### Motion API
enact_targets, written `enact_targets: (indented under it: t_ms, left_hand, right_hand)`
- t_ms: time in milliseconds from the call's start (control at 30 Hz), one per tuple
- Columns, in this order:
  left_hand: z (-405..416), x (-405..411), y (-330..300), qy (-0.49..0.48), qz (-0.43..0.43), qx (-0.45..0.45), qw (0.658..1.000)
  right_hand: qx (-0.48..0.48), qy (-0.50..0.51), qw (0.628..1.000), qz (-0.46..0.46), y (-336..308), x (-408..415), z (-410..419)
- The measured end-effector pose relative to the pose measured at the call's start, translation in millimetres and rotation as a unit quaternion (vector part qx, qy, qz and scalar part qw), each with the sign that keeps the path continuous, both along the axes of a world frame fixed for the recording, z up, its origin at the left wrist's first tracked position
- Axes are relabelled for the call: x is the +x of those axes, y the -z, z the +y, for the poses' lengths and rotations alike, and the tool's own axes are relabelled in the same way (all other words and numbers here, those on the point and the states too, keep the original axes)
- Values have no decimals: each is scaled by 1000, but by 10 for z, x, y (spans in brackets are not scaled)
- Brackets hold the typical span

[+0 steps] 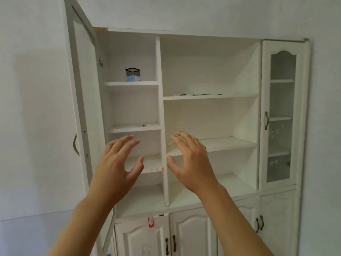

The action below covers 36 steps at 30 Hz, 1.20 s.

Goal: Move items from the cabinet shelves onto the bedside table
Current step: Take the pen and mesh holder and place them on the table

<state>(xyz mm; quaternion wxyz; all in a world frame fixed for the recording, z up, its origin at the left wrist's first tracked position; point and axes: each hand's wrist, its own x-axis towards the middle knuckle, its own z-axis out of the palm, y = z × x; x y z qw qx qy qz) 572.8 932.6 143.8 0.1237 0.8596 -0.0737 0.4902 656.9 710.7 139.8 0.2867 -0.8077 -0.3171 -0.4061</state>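
Note:
A white cabinet [159, 100] stands open in front of me, its shelves split by an upright divider. On the top left shelf sits a small clear box with a black rim and a blue label [132, 74]. Flat dark-edged items [196, 94] lie on the upper right shelf, and a small dark thing [143, 124] rests on the second left shelf. My left hand [118, 167] and my right hand [190, 163] are both raised before the lower shelves, fingers spread, holding nothing. The bedside table is out of view.
The cabinet's left door [81, 100] hangs open toward me beside my left arm. A narrow glass-fronted door [281, 115] stays closed on the right. Closed lower doors [191, 235] with dark handles run below; a red tag [151, 222] hangs there. Bare wall lies left.

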Motion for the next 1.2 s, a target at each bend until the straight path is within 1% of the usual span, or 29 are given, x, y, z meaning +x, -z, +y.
enact_targets:
  t_ms: [200, 500, 733, 1033, 1200]
  left_hand:
    - [45, 662, 66, -6, 8, -26, 1000]
    - [-60, 1696, 41, -57, -21, -42, 997]
    - [-143, 2327, 57, -106, -32, -61, 992]
    - [-43, 2799, 148, -161, -20, -74, 984]
    - [181, 3117, 95, -149, -19, -76, 986]
  right_hand:
    - [-6, -7, 1000, 0, 1, 674, -6]
    - [-26, -51, 998, -17, -166, 1927, -30]
    - [-51, -96, 994, -27, -238, 2776, -4]
    - [-58, -149, 987, -15, -163, 3376, 289]
    - [-65, -152, 986, -15, -136, 3652, 572]
